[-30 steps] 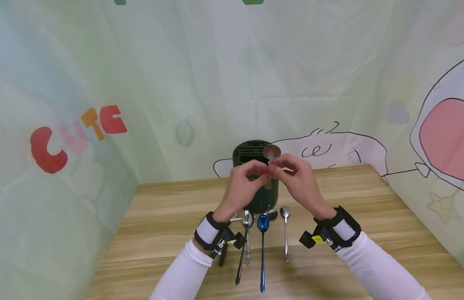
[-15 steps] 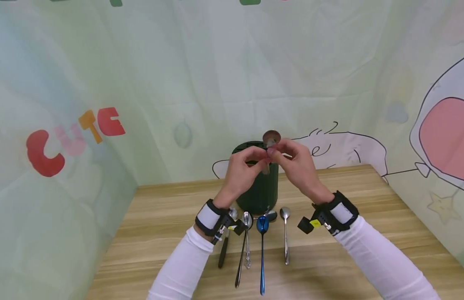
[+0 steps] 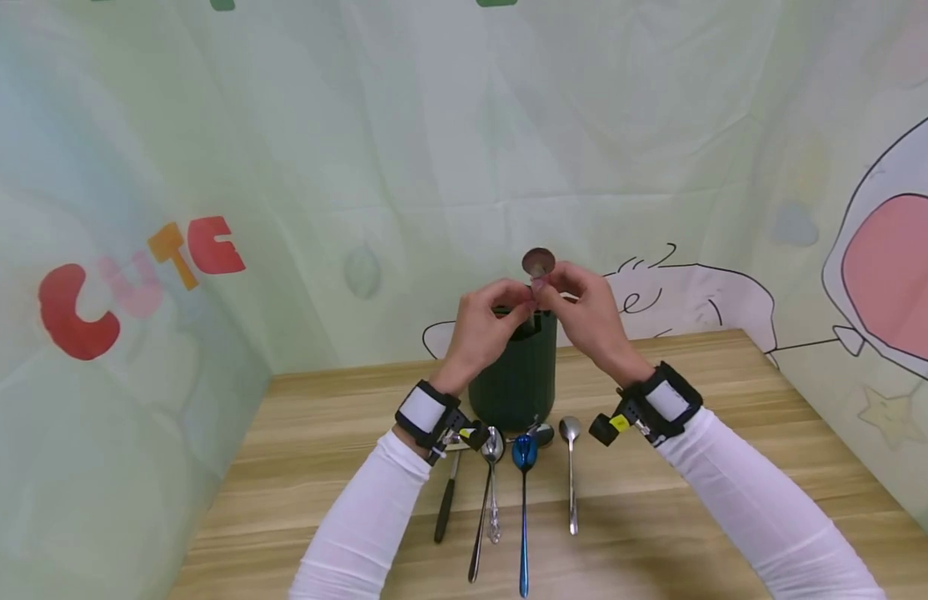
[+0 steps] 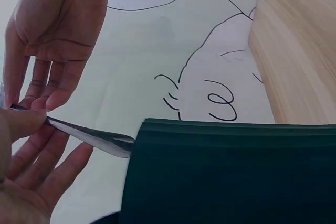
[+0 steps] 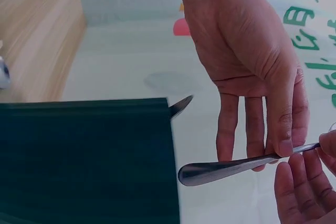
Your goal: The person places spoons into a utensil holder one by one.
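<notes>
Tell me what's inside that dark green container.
A pointed tip shows past the container; whether it's inside, I can't tell. The left hand and right hand largely cover the opening in the head view.

Soft, fairly even light fills the head view. A blurry shadow dims the table (image 3: pixel 321 467) forward and right of the holder (image 3: pixel 512 383); the blue spoon (image 3: pixel 525 452) before it glints. Both wrist views look duller, the holder's side nearly black.
</notes>
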Demonstrator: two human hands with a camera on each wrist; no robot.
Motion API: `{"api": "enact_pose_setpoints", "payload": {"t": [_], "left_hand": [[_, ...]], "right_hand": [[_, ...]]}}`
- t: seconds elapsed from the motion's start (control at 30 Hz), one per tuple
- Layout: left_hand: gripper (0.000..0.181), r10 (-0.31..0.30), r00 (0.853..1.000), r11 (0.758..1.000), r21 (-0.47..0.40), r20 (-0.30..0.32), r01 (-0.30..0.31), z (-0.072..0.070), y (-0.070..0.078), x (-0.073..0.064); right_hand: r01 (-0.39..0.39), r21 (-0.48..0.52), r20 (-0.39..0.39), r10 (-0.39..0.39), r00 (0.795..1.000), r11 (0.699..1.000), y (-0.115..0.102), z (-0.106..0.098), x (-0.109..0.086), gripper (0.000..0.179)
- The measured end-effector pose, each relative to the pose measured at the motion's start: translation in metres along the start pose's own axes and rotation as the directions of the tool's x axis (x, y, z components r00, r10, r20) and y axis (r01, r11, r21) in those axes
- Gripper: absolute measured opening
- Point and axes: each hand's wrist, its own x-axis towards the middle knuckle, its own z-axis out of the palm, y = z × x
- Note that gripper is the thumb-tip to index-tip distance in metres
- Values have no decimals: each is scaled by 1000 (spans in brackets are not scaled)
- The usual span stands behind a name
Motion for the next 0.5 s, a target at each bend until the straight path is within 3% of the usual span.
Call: {"api": "enact_pose_setpoints", "payload": {"t": [0.17,0.27,0.5], "left_hand": [[12,-24,1000,1000,9,12,24,4,-8,-3],[10,-33,999,999,15,5,33,6,-12,-5],[10,-19,1000,996,87,1,19,10,-18,-8]], "right_hand": [[-2,-25,7,2,1000,1000,-16,2,-5,11],[-5,-32,16,6,1000,999,-15,3,-6,10],[-27,-65,31,29,999,998,24,8,-4,11]]}}
